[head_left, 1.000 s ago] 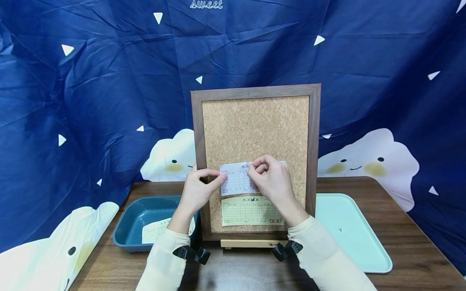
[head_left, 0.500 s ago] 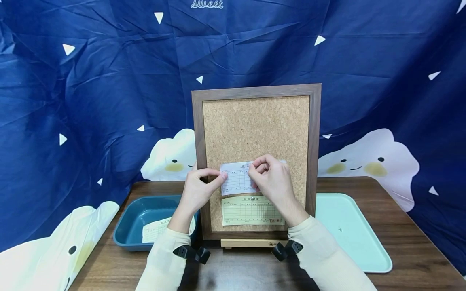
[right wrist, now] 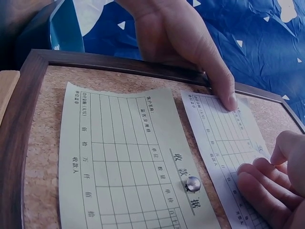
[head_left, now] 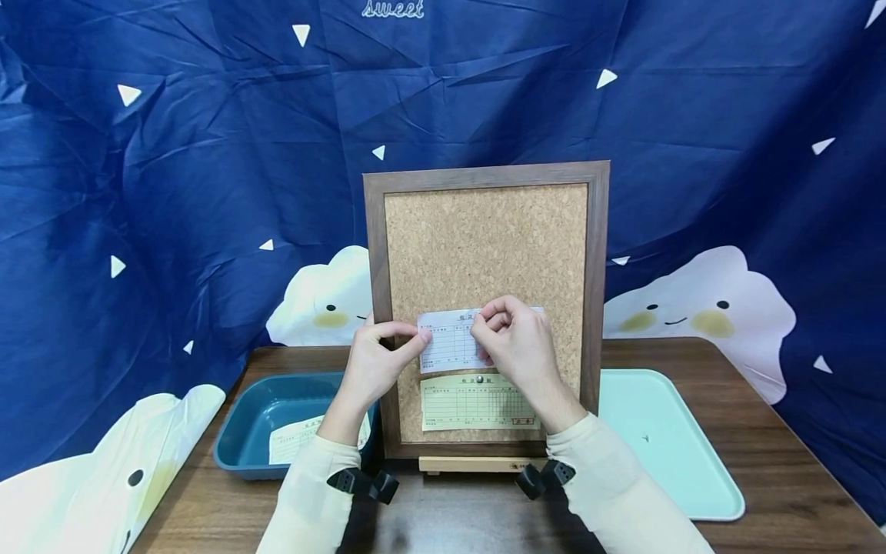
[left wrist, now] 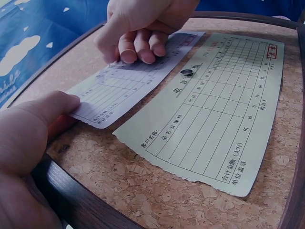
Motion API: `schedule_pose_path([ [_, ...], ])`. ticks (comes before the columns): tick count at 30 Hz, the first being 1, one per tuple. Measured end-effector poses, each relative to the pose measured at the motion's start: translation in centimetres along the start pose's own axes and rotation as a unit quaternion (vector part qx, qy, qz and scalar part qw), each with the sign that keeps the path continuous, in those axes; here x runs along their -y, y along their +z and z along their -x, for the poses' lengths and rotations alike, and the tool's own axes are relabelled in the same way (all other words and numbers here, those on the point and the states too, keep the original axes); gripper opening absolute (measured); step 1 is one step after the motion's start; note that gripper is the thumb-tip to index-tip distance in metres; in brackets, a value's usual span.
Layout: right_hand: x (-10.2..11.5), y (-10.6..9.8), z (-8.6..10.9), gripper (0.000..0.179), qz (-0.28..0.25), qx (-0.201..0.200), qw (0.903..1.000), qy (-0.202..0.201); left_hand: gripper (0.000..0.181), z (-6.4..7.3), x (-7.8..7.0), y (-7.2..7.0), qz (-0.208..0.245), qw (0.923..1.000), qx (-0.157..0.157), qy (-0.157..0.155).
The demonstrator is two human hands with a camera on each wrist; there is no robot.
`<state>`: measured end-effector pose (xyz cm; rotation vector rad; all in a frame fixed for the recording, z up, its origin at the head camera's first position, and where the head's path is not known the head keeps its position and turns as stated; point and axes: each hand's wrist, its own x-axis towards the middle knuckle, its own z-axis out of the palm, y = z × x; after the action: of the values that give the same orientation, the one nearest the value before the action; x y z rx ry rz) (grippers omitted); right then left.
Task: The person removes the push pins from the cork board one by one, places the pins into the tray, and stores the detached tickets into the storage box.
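Note:
A pale lilac-white receipt slip lies against the lower half of a framed corkboard. At its left edge my left hand pinches it, thumb on the printed face. My right hand is at the slip's top middle, thumb and index fingertips together over the heading, other fingers curled. What those fingertips pinch is mostly hidden, with only a small pale bit showing in the left wrist view. Just below, a pale green receipt hangs on the cork under a silver domed thumbtack.
The corkboard leans on a small wooden stand on a brown table. To the left, a blue tray holds another receipt slip. A mint tray with a tiny dark item stands right. A blue curtain hangs behind.

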<state>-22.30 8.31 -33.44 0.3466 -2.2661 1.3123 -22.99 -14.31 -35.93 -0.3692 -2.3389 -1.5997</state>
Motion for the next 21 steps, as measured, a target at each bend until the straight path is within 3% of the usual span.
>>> schedule_pose_path([
  [21, -0.5, -0.08, 0.28, 0.006, -0.052, 0.015, 0.9986, -0.003, 0.017, 0.15, -0.18, 0.24, 0.008, 0.9999, -0.013, -0.006],
])
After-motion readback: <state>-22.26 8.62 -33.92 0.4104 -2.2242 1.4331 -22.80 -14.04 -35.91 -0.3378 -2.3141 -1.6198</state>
